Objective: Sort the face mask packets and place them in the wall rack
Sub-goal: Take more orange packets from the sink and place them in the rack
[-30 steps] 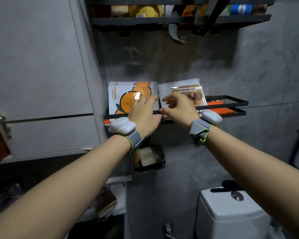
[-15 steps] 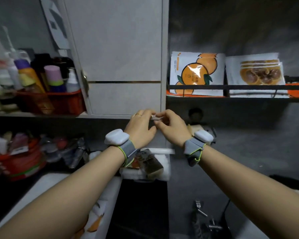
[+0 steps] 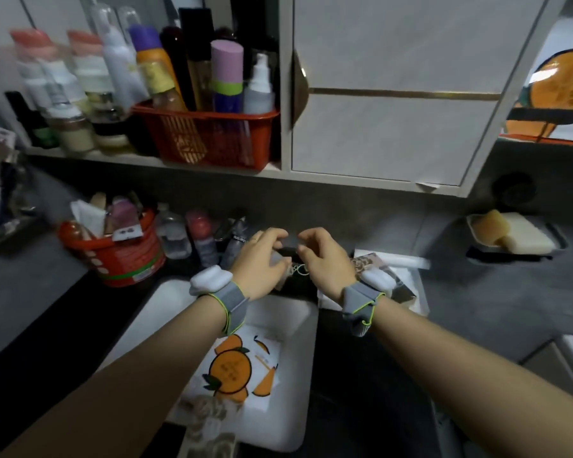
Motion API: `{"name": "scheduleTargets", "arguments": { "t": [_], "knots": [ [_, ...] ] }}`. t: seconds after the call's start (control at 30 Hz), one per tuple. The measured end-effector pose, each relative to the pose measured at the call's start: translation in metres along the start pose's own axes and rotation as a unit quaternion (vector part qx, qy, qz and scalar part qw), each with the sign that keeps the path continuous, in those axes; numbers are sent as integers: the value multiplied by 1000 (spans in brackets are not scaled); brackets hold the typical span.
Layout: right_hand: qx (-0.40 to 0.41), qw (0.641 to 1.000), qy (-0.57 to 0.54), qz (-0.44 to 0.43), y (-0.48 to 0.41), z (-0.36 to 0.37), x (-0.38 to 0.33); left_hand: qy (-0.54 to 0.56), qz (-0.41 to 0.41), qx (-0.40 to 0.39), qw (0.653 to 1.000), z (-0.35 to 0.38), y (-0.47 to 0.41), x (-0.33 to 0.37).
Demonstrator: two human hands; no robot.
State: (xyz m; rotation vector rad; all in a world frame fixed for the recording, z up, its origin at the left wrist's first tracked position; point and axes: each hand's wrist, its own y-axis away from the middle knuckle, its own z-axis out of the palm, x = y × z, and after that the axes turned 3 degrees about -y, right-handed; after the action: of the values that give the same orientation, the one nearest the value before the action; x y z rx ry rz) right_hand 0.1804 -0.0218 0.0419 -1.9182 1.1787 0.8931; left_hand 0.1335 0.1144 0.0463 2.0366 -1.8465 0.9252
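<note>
The left hand [image 3: 260, 259] and right hand [image 3: 325, 259] are off the packets in the rack [image 3: 549, 114] and now hang low over the bench, close together but apart, fingers loosely curled; whether the left holds anything cannot be told. The view has swung left and down: the rack sits at the right edge with only part of its orange packet [image 3: 556, 84] showing. A white basin [image 3: 278, 325] holding another orange packet [image 3: 235, 368] now lies below the wrists.

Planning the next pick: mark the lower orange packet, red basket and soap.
lower orange packet [image 3: 229, 370], head view, printed orange.
red basket [image 3: 212, 140], head view, front wall.
soap [image 3: 526, 239], head view, white bar's top.
</note>
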Motion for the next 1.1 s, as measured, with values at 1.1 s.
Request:
{"name": "scheduleTargets", "arguments": {
  "t": [1.1],
  "knots": [
    [-255, 916, 120, 285, 56, 208, 109, 1, -275, -391, 878, 80, 61, -254]
  ]
}}
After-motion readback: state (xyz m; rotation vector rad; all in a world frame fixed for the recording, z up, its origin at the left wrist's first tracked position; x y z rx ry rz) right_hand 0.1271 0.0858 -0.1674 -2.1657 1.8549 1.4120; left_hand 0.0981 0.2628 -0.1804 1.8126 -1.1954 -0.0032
